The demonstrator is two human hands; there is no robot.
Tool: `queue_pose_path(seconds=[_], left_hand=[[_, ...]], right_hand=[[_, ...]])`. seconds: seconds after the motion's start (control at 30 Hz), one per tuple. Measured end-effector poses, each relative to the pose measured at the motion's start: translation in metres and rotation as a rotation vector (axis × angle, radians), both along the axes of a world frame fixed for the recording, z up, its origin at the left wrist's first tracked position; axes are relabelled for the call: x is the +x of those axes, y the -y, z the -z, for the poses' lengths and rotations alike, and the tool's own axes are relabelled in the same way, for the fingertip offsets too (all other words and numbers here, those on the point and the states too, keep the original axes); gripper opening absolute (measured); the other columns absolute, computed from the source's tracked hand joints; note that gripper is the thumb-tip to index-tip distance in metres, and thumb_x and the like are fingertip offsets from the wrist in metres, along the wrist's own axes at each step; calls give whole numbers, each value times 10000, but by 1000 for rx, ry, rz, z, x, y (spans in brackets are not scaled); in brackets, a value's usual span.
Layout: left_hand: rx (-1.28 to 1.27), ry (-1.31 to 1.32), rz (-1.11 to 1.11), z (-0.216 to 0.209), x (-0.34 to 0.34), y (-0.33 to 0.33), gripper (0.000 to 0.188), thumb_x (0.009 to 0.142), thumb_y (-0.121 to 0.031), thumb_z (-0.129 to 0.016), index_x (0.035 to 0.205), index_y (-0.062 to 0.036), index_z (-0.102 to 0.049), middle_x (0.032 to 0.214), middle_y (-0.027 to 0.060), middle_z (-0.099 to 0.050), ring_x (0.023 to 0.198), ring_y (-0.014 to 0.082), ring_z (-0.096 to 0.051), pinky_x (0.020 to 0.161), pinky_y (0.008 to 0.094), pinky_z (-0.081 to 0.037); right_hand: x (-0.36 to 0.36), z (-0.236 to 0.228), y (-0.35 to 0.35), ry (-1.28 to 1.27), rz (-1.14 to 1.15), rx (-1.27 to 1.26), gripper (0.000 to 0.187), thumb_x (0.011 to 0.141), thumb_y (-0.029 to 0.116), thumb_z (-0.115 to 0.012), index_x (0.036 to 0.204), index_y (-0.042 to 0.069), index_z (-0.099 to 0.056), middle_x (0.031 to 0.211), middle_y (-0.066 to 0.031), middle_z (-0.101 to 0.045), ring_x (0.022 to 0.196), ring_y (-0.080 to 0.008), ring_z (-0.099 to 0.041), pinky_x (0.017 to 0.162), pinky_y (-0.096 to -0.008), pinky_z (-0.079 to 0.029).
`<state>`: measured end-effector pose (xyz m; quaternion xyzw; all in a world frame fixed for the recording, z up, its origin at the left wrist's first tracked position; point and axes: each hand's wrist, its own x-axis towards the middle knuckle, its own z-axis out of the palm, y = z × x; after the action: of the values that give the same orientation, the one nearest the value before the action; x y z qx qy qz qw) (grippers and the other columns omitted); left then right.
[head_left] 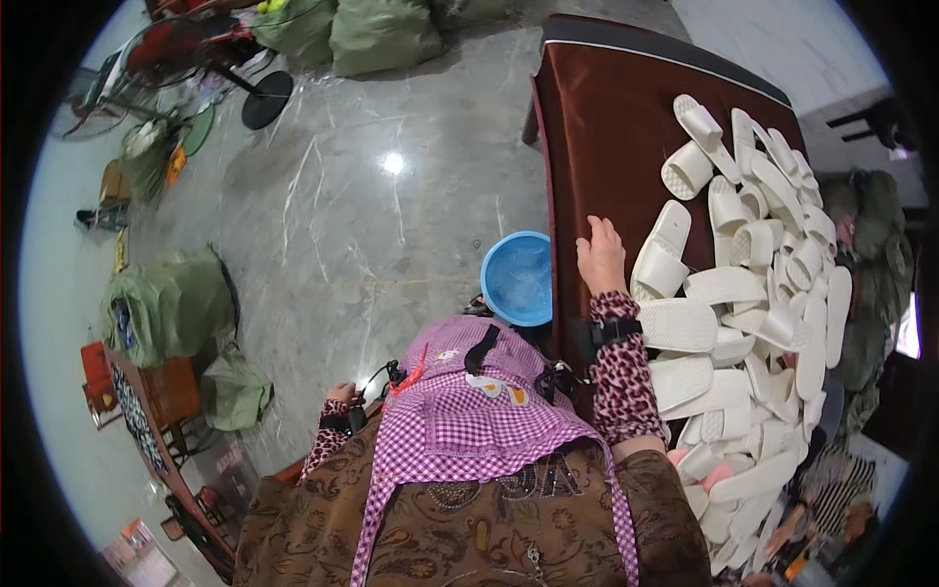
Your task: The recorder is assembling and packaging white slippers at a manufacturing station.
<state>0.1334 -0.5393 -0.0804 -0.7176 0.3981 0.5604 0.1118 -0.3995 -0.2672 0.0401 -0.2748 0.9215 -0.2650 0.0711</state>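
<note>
My right hand is over the left edge of a brown cloth-covered table, fingers stretched out and nothing in them. Just right of it lies a white slide slipper, apart from the fingers. A big heap of white slippers spreads down the table's right side, soles and straps facing many ways. Near the far end, another slipper rests at the heap's edge. My left hand hangs low beside the purple checked apron; its fingers are too small and partly hidden to read.
A blue basin stands against the table's left side. Green sacks sit on the grey tiled floor at the back. A standing fan is at the far left, and another green sack at the left.
</note>
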Motion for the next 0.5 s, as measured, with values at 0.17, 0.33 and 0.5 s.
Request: queue_pose_path(seconds=[0.17, 0.33, 0.5], left_hand=[[-215, -80, 209, -20, -28, -46, 360, 814, -242, -543, 1075, -1, -595, 867, 142, -659, 802, 260, -646, 631, 341, -517], [-223, -5, 782, -18, -41, -67, 289, 880, -201, -474, 1080, -34, -599, 948, 141, -658, 878, 231, -630, 777, 337, -480], [-123, -223, 697, 28, -8, -40, 358, 859, -323, -512, 1081, -62, -617, 981, 84, -660, 924, 184, -602, 821, 319, -461]], right_hand=[[20, 25, 10, -162, 9, 363, 546, 791, 180, -580, 1279, 51, -373, 1337, -266, -322, 1245, -399, -307, 973, -518, -295], [19, 29, 10, -154, -6, 373, 621, 770, 206, -621, 1301, 47, -343, 1371, -267, -275, 1282, -391, -256, 990, -544, -256], [15, 17, 15, -127, 32, 424, 680, 750, 229, -644, 1314, 39, -316, 1381, -274, -252, 1289, -404, -231, 994, -550, -241]])
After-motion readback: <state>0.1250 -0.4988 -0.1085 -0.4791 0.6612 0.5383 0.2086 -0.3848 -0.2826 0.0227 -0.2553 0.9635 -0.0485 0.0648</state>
